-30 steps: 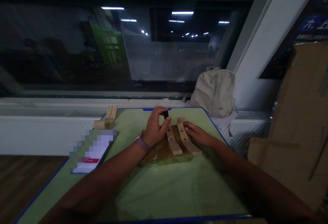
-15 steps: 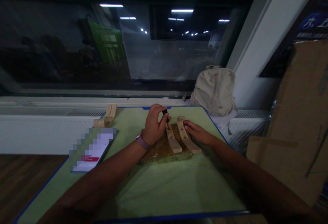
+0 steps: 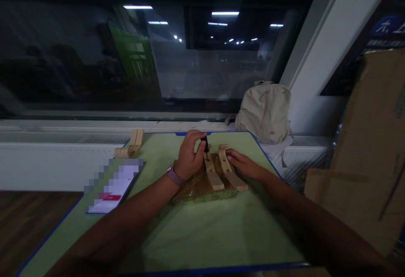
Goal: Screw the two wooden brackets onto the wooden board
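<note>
Two curved wooden pieces with holes lie side by side on a tape-wrapped block: the left wooden piece (image 3: 214,179) and the right wooden piece (image 3: 232,176). My left hand (image 3: 191,154), wearing a wrist band, is closed round the black handle of a small screwdriver (image 3: 205,144). Its thin shaft points down at a hole in the left wooden piece. My right hand (image 3: 243,162) grips the upper right edge of the right wooden piece, its fingertips partly hidden. The taped block (image 3: 196,190) rests flat on the green table.
On the table's left lies a paper booklet (image 3: 117,186), with more curved wooden pieces (image 3: 134,144) behind it at the edge. A beige backpack (image 3: 265,108) leans by the window beyond the table (image 3: 221,234). Cardboard (image 3: 363,150) stands on the right.
The screwdriver and my left hand have shifted very slightly, and the handle leans a little differently. My right hand and both wooden pieces stay practically where they were.
</note>
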Demonstrator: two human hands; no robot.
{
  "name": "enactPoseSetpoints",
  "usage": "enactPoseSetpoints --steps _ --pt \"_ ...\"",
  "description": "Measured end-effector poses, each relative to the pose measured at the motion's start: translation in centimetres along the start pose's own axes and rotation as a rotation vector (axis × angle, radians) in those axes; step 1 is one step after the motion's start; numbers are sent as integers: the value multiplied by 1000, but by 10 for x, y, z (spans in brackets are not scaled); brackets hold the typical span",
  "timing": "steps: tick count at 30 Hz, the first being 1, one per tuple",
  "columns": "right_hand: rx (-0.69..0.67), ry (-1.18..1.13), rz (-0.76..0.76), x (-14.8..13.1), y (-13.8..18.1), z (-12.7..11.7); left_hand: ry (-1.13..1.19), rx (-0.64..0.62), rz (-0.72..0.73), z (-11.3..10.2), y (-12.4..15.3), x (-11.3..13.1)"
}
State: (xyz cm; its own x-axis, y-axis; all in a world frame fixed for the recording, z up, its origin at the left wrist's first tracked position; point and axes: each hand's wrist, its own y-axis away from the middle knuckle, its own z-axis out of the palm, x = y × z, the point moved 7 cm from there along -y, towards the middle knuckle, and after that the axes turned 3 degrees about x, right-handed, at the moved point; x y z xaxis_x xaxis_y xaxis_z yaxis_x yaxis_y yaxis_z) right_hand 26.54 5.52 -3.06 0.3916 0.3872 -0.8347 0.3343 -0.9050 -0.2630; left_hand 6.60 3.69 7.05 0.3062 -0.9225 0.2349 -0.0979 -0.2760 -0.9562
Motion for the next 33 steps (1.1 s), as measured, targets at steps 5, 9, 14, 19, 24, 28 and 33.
enactPoseSetpoints --steps 5,9,14,19,24,28,33 --pt "-11 26 -4 3 0 0 -23 -7 4 -1 -1 1" --pt "-7 31 -3 4 0 0 4 -15 -15 0 0 -1" --pt "8 13 0 5 0 0 8 -10 -18 1 0 -2" --pt "15 21 -3 5 0 0 -3 -21 -16 1 0 -2" --pt "10 50 -6 3 0 0 1 -17 -1 0 0 1" --pt "18 39 -2 2 0 0 11 -11 0 0 0 0" --pt "15 34 -9 0 0 0 35 -10 -24 0 1 -3"
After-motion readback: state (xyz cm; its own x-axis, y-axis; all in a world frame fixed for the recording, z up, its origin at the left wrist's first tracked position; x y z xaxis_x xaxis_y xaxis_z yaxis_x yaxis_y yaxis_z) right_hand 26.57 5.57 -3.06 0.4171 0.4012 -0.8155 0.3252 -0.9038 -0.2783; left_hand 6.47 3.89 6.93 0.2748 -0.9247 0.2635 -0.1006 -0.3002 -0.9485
